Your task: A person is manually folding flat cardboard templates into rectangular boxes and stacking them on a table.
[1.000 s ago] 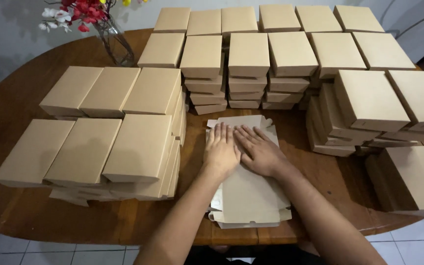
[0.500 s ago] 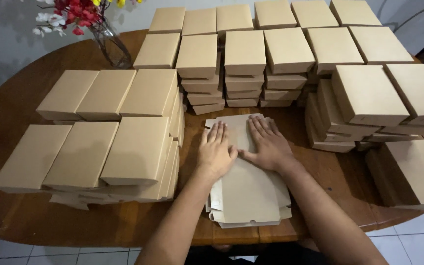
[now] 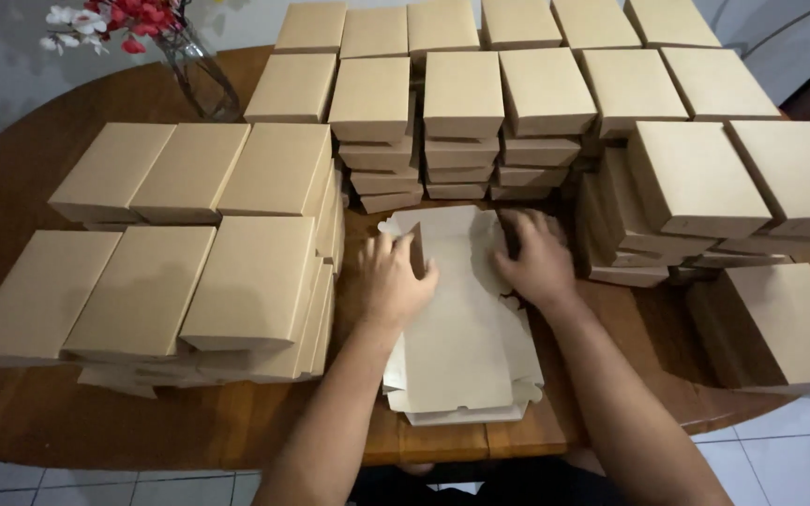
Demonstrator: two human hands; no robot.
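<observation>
Wooden table: flat carton under fingers.

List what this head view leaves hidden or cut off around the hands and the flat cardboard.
- Left hand: its fingertips curl over a raised flap of the flat cardboard sheets, so the grip is hidden.
- Right hand: its fingertips are in shadow against the stacked boxes.
- How many sheets lie in the pile: too thin to count.
- Flower vase: its blooms are cut off by the top edge.
- Wooden table: cut off left and right.

Flat blanks lie mid-table — box stacks left, right, behind.
</observation>
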